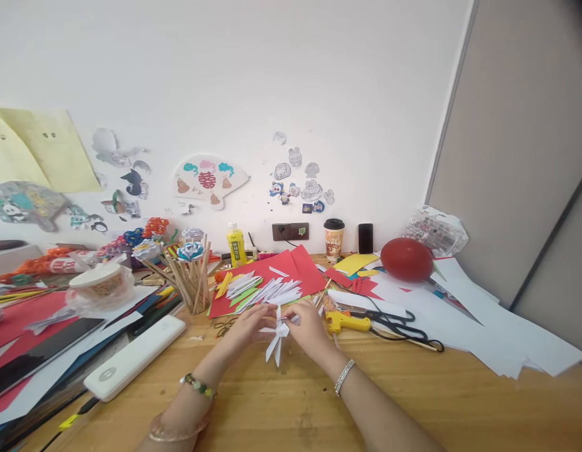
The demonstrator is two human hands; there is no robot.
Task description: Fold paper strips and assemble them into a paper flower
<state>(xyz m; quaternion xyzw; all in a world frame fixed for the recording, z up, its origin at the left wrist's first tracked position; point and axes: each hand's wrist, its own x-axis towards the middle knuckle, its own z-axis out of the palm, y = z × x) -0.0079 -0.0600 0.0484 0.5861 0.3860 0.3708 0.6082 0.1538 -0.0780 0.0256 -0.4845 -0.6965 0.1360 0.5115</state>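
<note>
Between my two hands, just above the wooden table (291, 402), is a white folded-paper piece (277, 336) with several pointed strips sticking out. My left hand (250, 326) closes on its left side. On the upper right of the same piece, my right hand (306, 323) pinches with thumb and finger. Some fingertips are hidden behind the paper. Beyond the hands, folded white paper strips (272, 294) lie on red paper (297, 270), with green and yellow strips (223, 284) among them. To the right of my right hand sits a yellow glue gun (348, 322).
Black-handled scissors (408, 333) and white sheets (453, 314) lie to the right, below a red balloon (406, 259). Leftward are a white power strip-like box (135, 358), a stick holder (191, 289) and a tablet (41, 358). A yellow bottle (236, 245) and a cup (334, 242) stand by the wall.
</note>
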